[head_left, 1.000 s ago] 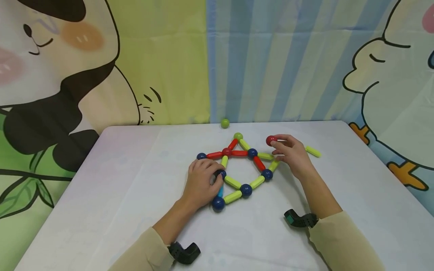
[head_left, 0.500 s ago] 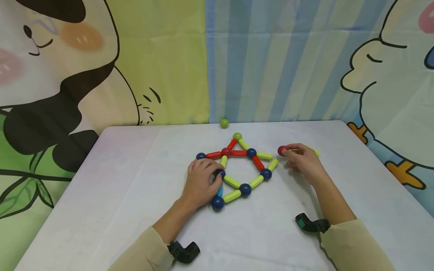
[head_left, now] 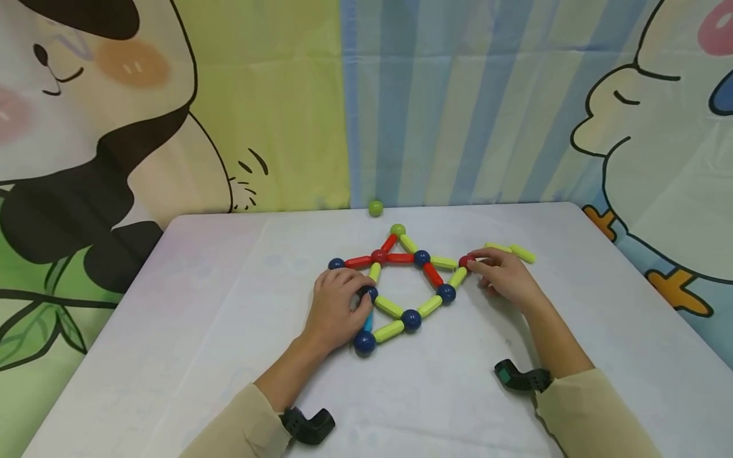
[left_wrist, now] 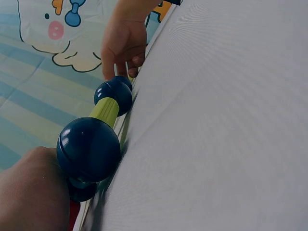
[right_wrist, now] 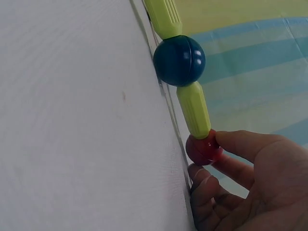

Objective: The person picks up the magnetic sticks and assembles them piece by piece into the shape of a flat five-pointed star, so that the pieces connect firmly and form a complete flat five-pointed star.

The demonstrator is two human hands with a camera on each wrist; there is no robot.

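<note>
A flat frame of rods and balls lies on the table. My left hand (head_left: 336, 310) grips a dark blue ball (head_left: 371, 293) on its left side, partly hidden by the fingers. At the right corner my right hand (head_left: 509, 278) pinches a red ball (right_wrist: 204, 148) between thumb and fingers. That ball touches the end of a yellow-green rod (right_wrist: 194, 110), which leads to another dark blue ball (right_wrist: 179, 60). A second yellow-green rod (head_left: 443, 262) points at the red ball from the left; whether they touch I cannot tell.
Two loose yellow-green rods (head_left: 522, 253) lie beyond my right hand. A loose green ball (head_left: 375, 208) sits at the table's back edge, before a printed curtain (head_left: 458, 102). The white table (head_left: 172, 356) extends around the frame.
My right hand first moved right and toward me with the red ball, then left, bringing the ball against the rod end at the right corner. My left hand stayed on its blue ball.
</note>
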